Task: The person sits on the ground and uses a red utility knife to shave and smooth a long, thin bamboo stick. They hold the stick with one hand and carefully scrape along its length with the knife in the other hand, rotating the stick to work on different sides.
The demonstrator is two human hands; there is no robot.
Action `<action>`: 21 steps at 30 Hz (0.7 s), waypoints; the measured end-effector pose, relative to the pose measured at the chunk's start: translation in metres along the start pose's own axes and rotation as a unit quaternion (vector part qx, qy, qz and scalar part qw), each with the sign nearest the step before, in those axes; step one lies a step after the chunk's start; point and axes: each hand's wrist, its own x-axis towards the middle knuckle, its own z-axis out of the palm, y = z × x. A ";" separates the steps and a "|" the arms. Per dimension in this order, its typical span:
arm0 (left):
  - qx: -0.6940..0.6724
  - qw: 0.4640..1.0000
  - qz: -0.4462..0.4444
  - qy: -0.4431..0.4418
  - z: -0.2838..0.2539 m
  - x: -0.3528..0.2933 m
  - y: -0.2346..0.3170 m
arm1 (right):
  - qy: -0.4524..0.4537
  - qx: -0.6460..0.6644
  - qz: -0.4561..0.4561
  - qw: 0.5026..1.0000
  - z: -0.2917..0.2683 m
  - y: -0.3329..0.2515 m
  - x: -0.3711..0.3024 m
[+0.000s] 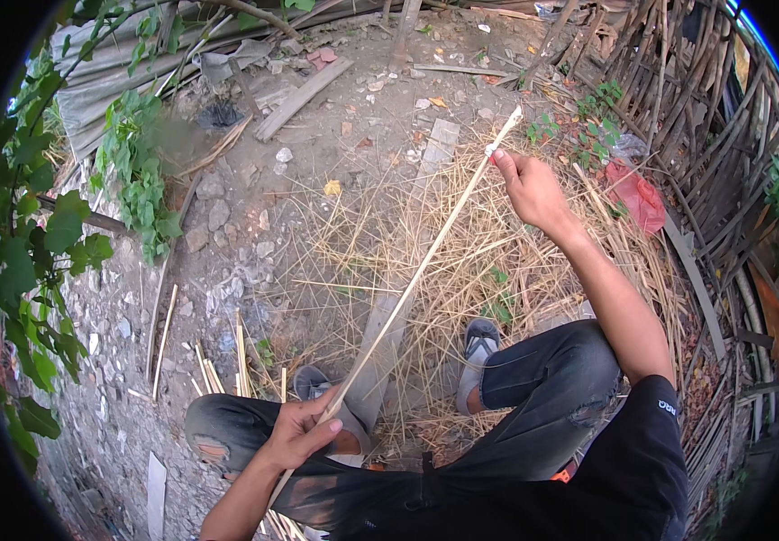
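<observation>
A long, pale bamboo stick (pixel 418 270) slants across my lap, from the lower left up to the far right. Its far end looks split or frayed. My left hand (pixel 302 435) is closed round the lower part beside my knee, thumb along the stick. With my arm stretched out, my right hand (pixel 533 191) pinches it near the far end. Something small, white and red, shows at the right thumb tip; I cannot make out what it is. Thin straw-coloured shavings (pixel 533 270) lie in a heap beneath the stick and around my feet.
A flat wooden board (pixel 380 338) lies between my feet. Several cut sticks (pixel 241 356) stand by my left knee. Right of the shavings are a red plastic bag (pixel 634 197) and a fence of branches (pixel 678 81). Leafy vines (pixel 65 221) hang at the left, above stony ground.
</observation>
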 end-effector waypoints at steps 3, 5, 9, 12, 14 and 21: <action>0.004 1.000 0.002 0.003 0.000 0.001 0.000 | -0.019 -0.008 -0.010 1.000 0.002 -0.002 -0.005; 0.016 1.000 0.001 0.012 0.001 0.000 0.000 | -0.043 -0.008 -0.018 0.999 0.004 -0.010 -0.012; -0.026 0.998 0.000 0.051 0.009 0.002 0.005 | -0.099 0.022 -0.059 0.993 0.014 -0.032 -0.028; -0.052 0.997 -0.011 0.056 0.006 0.008 0.004 | -0.130 0.038 -0.102 0.986 0.034 -0.036 -0.039; -0.068 0.996 -0.003 0.061 0.007 0.012 0.004 | -0.172 0.014 -0.113 0.978 0.044 -0.054 -0.049; -0.139 0.988 0.032 0.058 0.018 0.031 0.020 | -0.256 0.017 -0.157 0.954 0.059 -0.116 -0.090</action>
